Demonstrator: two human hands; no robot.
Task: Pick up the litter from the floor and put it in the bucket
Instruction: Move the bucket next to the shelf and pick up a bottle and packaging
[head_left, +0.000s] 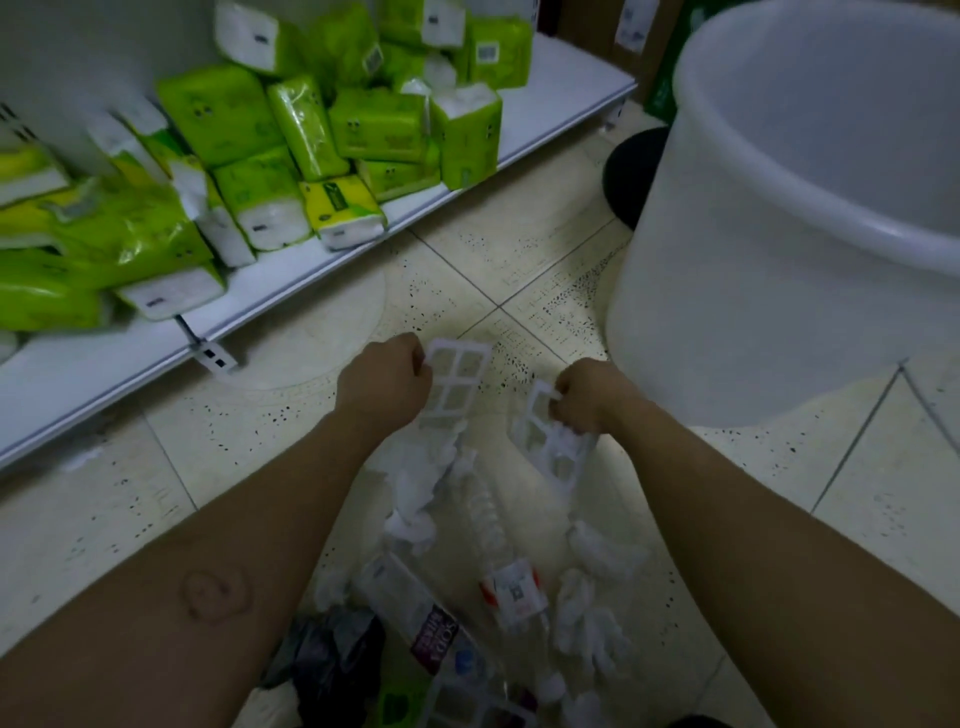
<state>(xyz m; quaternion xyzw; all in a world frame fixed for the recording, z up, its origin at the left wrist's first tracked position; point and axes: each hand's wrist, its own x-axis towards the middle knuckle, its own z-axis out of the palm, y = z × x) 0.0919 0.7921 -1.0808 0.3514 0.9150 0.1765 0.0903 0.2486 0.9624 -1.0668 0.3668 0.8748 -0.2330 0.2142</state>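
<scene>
Litter lies on the pale speckled floor tiles (234, 467) between the forearms: crumpled white tissues (415, 486), a clear plastic bottle with a red-and-white label (501, 551), a black plastic bag (332, 654). The left hand (384, 379) clasps one white plastic grid frame (460, 382) and the right hand (587, 395) grips a second white grid frame (558, 460) (both seemingly off the tiles, though the angle leaves doubt). The large white plastic bucket (753, 291) stands just beyond the right hand.
</scene>
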